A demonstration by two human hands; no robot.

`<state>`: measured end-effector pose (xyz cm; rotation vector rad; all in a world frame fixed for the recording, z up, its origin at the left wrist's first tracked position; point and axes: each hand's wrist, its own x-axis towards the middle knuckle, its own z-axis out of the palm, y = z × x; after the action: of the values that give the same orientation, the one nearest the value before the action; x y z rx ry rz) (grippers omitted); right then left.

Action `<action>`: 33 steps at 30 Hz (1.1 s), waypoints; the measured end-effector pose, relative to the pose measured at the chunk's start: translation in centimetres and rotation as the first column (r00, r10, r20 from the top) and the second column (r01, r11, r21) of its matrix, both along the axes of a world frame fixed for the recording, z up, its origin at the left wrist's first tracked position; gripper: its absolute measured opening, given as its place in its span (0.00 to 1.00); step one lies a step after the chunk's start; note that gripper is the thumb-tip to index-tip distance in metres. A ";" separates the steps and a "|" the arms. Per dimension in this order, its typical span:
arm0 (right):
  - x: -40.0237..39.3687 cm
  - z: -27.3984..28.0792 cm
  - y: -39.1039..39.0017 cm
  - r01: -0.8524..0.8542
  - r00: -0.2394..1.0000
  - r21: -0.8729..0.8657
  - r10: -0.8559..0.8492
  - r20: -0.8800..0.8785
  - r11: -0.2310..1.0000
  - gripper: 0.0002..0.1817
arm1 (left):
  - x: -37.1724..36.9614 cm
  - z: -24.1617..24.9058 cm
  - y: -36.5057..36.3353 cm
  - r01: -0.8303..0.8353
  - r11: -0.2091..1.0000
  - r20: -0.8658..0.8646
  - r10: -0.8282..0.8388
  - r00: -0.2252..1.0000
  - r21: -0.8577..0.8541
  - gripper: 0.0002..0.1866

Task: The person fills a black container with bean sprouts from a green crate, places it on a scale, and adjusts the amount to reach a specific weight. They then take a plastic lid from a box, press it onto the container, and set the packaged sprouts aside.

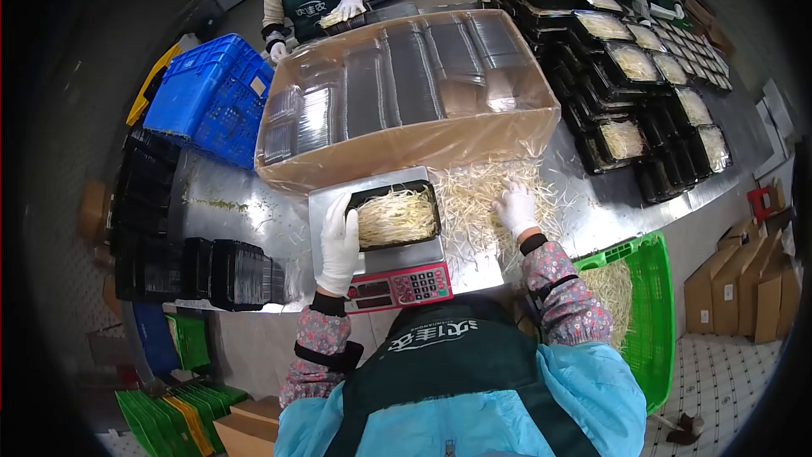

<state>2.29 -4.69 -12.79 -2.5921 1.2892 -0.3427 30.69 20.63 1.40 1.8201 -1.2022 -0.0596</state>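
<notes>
A black tray [436, 218] heaped with bean sprouts [396, 218] rests on a digital scale [403, 286] with a red keypad panel. My left hand [340, 245], in a white glove, lies along the tray's left side with its fingers stretched out and together. Loose bean sprouts [465, 203] are spread in a pile on the metal table to the right of the scale. Over that pile is my gloved right hand [517, 208], its fingers bent down into the sprouts. What lies under the fingertips is mostly hidden.
A plastic-lined carton [406, 140] of clear lids stands behind the scale. Stacked filled trays [626, 140] are at right, black trays [241, 275] and a blue crate [207, 89] at left. A green basket [660, 322] of sprouts sits below right. Two co-workers stand across the table.
</notes>
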 end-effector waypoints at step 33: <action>10.1 14.5 4.3 -0.566 0.787 0.087 0.505 0.355 0.820 0.08 | 0.4 -3.7 -1.4 0.047 0.928 0.497 -0.241 0.834 0.370 0.25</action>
<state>12.39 -0.35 1.75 -2.4681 0.4123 -0.4728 31.04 19.18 -2.30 2.1235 -1.8226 0.1779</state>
